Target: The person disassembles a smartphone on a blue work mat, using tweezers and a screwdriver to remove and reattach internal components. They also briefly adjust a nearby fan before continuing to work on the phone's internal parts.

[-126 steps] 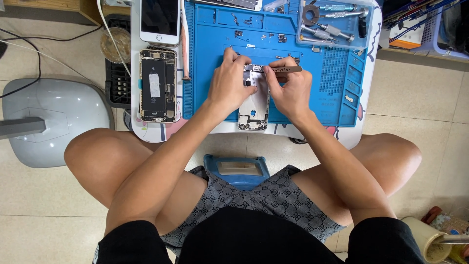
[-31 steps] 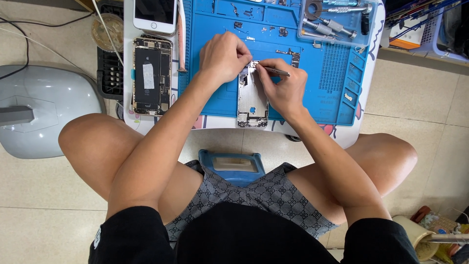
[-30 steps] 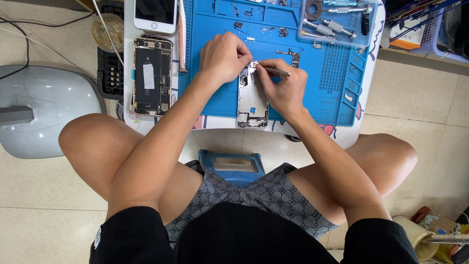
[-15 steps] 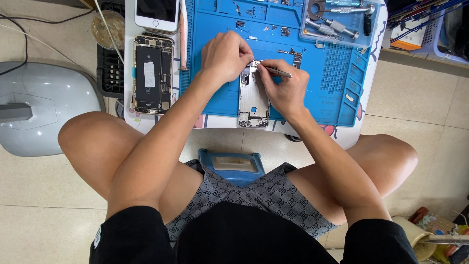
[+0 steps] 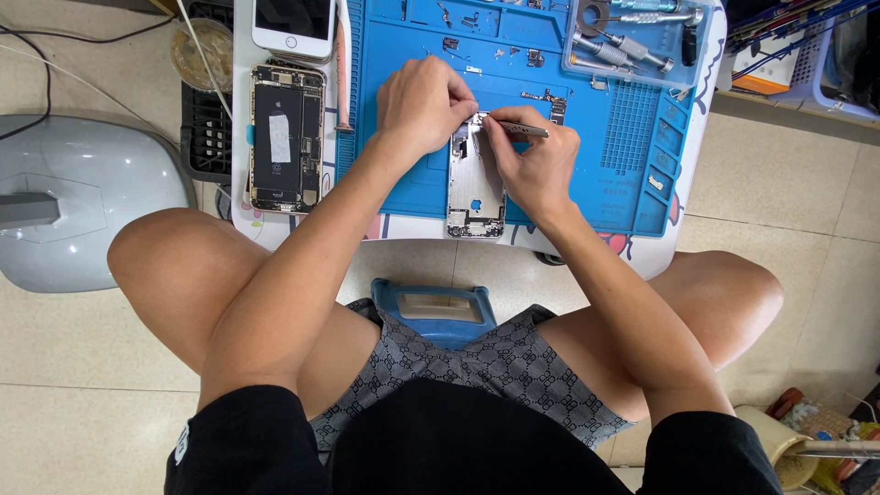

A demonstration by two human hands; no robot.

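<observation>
Far to my left a grey rounded plastic casing (image 5: pixel 82 206) sits on the tiled floor. On the small white table (image 5: pixel 674 234), at its left edge, lies an opened phone with its black battery and circuit boards showing (image 5: pixel 286 137), and just above it a white phone with a dark screen (image 5: pixel 293 23), cut off by the top of the view. Both are just beside the blue silicone repair mat (image 5: pixel 412 174), which covers most of the table.

My left hand (image 5: pixel 423 101) rests on the mat, its grip pressed together at the top left corner of the bare silver metal phone housing (image 5: pixel 475 188); whether the fingertips pinch a small part there I cannot tell. The housing lies flat on the mat, lengthwise toward me, its lower end at the table's near edge. My right hand (image 5: pixel 536 160) lies over the housing's right side, grip pinching slim metal tweezers (image 5: pixel 518 130) whose tips point left to the same top corner, touching the housing between both hands.

Further right, a clear plastic tray (image 5: pixel 587 41) holds metal-handled screwdrivers (image 5: pixel 632 46).
</observation>
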